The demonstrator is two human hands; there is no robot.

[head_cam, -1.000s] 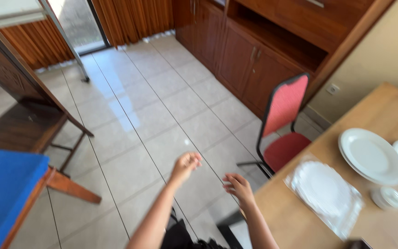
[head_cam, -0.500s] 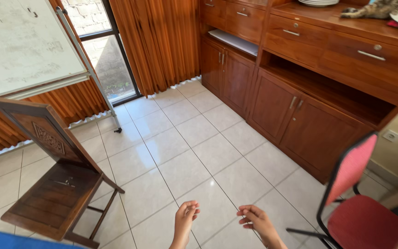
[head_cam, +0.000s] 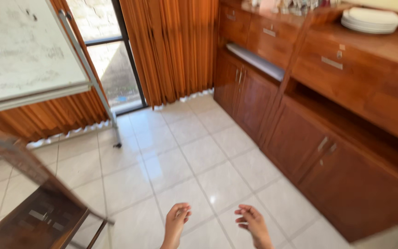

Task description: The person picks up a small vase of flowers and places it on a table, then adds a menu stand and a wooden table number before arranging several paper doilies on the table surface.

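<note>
Hands empty over tiled floor, nothing held

Left hand (head_cam: 176, 222) at 6 o'clock of the view, fingers (head_cam: 184, 213) loosely curled, released, grasping nothing; right hand (head_cam: 254, 225) just beside it at its 3 o'clock, fingers half-open, also empty. White tile floor (head_cam: 185, 157) lies under both, well apart from the fingertips. Dark wooden chair (head_cam: 38, 216) at 9 o'clock of the left hand, near. Wooden cabinet (head_cam: 346, 138) at 2 o'clock of the right hand, plates (head_cam: 369, 19) stacked on top; whiteboard (head_cam: 24, 50) at 10 o'clock, orange curtain (head_cam: 176, 46) at 12 o'clock
</note>
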